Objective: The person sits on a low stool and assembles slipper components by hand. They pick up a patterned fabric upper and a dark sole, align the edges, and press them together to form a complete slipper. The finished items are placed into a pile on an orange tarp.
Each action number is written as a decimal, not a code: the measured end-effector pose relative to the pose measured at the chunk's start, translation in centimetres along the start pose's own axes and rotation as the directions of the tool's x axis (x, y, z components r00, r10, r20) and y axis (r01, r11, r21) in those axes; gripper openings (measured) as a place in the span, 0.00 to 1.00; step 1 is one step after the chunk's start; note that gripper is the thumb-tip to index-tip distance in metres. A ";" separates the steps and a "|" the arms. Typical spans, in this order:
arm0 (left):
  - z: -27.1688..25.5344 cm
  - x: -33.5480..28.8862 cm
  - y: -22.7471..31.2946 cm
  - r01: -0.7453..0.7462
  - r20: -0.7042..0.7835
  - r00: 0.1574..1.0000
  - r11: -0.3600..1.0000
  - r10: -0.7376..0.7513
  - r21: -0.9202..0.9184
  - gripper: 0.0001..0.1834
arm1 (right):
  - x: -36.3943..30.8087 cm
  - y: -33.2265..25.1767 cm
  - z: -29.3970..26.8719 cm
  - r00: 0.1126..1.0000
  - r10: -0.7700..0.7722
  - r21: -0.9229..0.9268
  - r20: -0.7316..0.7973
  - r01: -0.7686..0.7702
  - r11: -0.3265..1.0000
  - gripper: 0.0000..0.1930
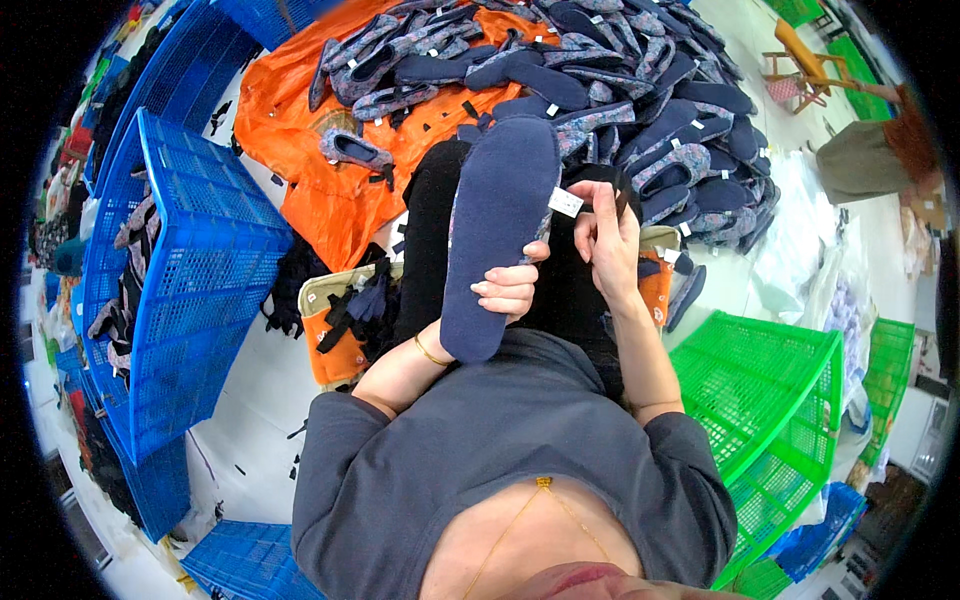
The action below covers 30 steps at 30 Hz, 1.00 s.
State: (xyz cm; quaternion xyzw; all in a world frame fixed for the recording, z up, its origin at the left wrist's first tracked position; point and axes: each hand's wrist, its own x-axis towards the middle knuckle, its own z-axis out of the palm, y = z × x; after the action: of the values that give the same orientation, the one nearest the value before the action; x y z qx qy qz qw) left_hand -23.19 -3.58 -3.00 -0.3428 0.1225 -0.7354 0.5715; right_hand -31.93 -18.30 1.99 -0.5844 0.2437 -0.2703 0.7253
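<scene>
A slipper (505, 230) is held up over my lap, its navy blue sole facing me and a patterned edge just showing at the side. My left hand (508, 285) grips it near its lower end, fingers wrapped over the sole. From its right side sticks out a small white tag (566, 203). Just right of that tag is my right hand (608, 238), raised with its fingers bent together. Something dark shows by its fingertips, but I cannot make out what it is. Beyond my knees lies a large heap of similar floral slippers (670, 165).
Under part of the heap spreads an orange sheet (290, 130), with a single slipper (357, 150) on it. Blue crates (205, 250) stand at left, green crates (755, 385) at right. Black strips (365, 315) lie beside my left leg. At far right is another person's arm (880, 92).
</scene>
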 end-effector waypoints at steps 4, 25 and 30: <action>-1.5 0.6 1.0 0.086 0.038 0.995 0.988 -0.092 0.131 0.12 | 1.7 -2.3 0.4 0.998 -0.023 -0.045 -0.056 0.021 0.999 0.12; 0.3 0.7 0.3 -0.079 0.090 0.994 0.989 0.068 0.123 0.07 | 2.6 0.8 -0.8 0.971 -0.197 -0.184 0.136 0.220 0.958 0.17; 0.0 1.2 -0.2 -0.004 0.137 0.991 0.998 -0.004 0.060 0.05 | 2.6 2.5 -0.5 0.932 -0.282 -0.009 0.227 0.291 0.957 0.15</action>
State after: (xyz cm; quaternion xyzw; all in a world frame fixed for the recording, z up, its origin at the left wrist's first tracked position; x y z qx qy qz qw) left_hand -23.48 -4.62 -2.49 -0.3752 0.0605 -0.7136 0.5886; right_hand -30.15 -19.99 -0.66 -0.6558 0.0784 -0.3004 0.6882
